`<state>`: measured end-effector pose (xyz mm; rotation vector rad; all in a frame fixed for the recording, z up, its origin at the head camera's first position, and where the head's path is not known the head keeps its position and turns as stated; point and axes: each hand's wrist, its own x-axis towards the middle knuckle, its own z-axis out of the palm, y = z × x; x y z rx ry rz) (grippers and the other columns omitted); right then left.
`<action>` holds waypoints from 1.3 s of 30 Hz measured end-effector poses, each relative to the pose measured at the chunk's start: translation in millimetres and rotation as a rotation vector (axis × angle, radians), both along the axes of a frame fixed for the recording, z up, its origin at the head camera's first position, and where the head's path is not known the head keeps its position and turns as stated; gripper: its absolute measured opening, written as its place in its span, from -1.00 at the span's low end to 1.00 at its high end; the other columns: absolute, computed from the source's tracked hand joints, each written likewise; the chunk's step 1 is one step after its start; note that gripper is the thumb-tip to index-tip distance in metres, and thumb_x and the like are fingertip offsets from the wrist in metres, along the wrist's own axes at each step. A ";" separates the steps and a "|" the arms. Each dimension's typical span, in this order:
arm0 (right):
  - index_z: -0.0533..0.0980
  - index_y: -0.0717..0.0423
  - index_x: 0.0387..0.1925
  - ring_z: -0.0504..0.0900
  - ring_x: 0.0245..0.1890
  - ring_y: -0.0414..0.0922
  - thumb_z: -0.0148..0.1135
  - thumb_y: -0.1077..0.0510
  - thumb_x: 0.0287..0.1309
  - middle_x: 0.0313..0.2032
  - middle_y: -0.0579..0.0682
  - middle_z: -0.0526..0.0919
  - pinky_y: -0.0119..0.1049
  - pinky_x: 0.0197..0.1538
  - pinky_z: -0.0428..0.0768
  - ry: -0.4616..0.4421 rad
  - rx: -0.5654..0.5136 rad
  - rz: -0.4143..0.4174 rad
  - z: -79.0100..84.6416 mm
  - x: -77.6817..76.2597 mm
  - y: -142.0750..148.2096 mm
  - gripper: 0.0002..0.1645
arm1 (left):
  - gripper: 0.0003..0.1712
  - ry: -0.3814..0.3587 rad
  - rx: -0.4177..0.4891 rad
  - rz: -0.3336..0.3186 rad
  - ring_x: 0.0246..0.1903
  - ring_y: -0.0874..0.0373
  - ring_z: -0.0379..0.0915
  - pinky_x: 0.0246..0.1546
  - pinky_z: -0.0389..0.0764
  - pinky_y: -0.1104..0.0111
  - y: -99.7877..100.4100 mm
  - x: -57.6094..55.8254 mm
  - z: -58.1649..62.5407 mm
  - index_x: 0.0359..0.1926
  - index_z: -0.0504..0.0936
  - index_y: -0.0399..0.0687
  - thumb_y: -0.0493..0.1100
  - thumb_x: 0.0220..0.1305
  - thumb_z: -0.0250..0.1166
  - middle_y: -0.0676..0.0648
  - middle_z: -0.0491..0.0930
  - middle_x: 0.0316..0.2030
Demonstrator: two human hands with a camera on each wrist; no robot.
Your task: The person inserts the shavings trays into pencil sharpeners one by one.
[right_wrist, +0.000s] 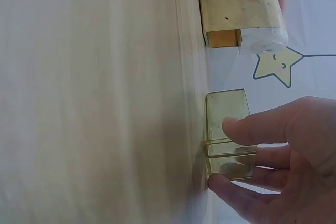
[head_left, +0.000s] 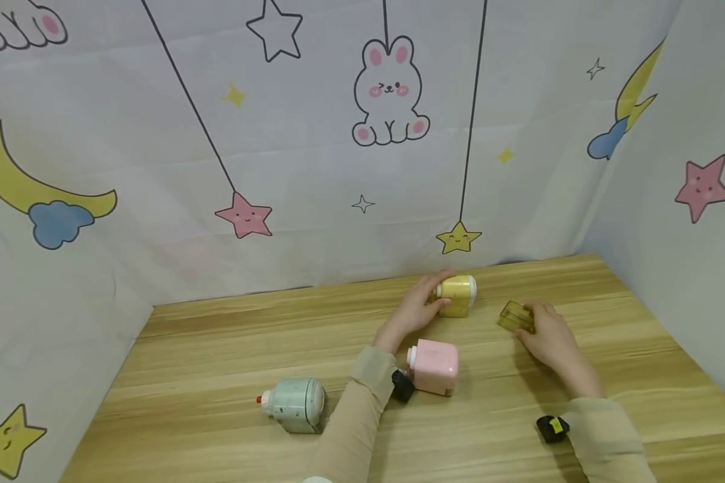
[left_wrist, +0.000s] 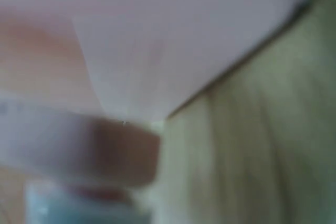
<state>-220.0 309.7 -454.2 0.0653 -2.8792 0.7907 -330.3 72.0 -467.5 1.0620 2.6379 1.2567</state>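
At the back of the table my left hand (head_left: 415, 310) grips a yellow pencil sharpener (head_left: 456, 295) with a white round end. In the right wrist view, the sharpener (right_wrist: 236, 11) has an open hollow in its body, and fingertips press on its top. To its right, my right hand (head_left: 552, 339) holds a see-through yellow shavings drawer (head_left: 513, 315) at the tabletop. The right wrist view shows thumb and fingers on opposite sides of that drawer (right_wrist: 226, 114). Drawer and sharpener are apart. The left wrist view is too blurred to show the left hand's hold.
A pink sharpener (head_left: 436, 367) lies beside my left wrist, close to its black camera (head_left: 403, 387). Left of the left forearm lies a mint-green sharpener (head_left: 297, 404) with a red tip. Printed white cloth (head_left: 314, 255) borders the wooden table (head_left: 217, 349) at the back and sides.
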 end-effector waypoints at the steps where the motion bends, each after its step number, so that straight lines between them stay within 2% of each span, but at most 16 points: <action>1: 0.21 0.58 0.04 0.28 -0.08 0.44 0.18 0.27 -0.01 -0.04 0.59 0.29 0.34 -0.04 0.33 0.005 0.001 0.002 0.1 0.3 -0.5 -0.37 | -0.35 0.002 0.000 -0.006 0.17 0.17 0.10 0.17 0.25 0.05 -0.3 0.4 0.4 0.29 0.15 0.39 -0.06 0.20 0.13 -0.02 0.25 0.26; 13: 0.26 0.56 0.02 0.35 -0.10 0.37 0.21 0.27 -0.05 -0.08 0.54 0.37 0.29 -0.03 0.36 0.025 -0.003 0.048 -1.0 0.1 -17.1 -0.38 | -0.35 0.012 0.013 -0.073 0.21 0.16 0.04 0.20 0.20 0.03 -5.1 6.8 5.9 0.30 0.17 0.26 -0.11 0.20 0.14 -0.09 0.20 0.30; 18: 0.28 0.51 0.04 0.34 -0.07 0.34 0.21 0.28 -0.06 -0.07 0.50 0.39 0.28 0.00 0.33 0.042 -0.019 0.071 -2.2 -1.9 -24.0 -0.39 | -0.35 -0.015 0.014 -0.081 0.21 0.17 0.04 0.20 0.21 0.05 -6.5 10.1 8.3 0.30 0.16 0.29 -0.13 0.20 0.13 -0.06 0.19 0.31; 26: 0.29 0.49 0.05 0.33 -0.06 0.33 0.21 0.27 -0.07 -0.05 0.47 0.40 0.28 0.02 0.32 0.063 -0.023 0.083 -3.2 -6.2 -31.5 -0.38 | -0.36 -0.010 -0.014 -0.079 0.23 0.19 0.00 0.22 0.18 0.04 -8.4 11.6 8.6 0.31 0.14 0.33 -0.08 0.23 0.11 -0.01 0.16 0.32; 39: 0.29 0.47 0.06 0.32 -0.03 0.31 0.21 0.29 -0.07 -0.04 0.47 0.40 0.27 0.05 0.31 0.047 -0.034 0.108 -4.3 -9.0 -40.2 -0.38 | -0.37 -0.041 0.013 -0.112 0.15 0.23 0.12 0.13 0.34 0.13 -11.1 14.2 9.1 0.30 0.17 0.34 -0.10 0.22 0.12 -0.06 0.26 0.27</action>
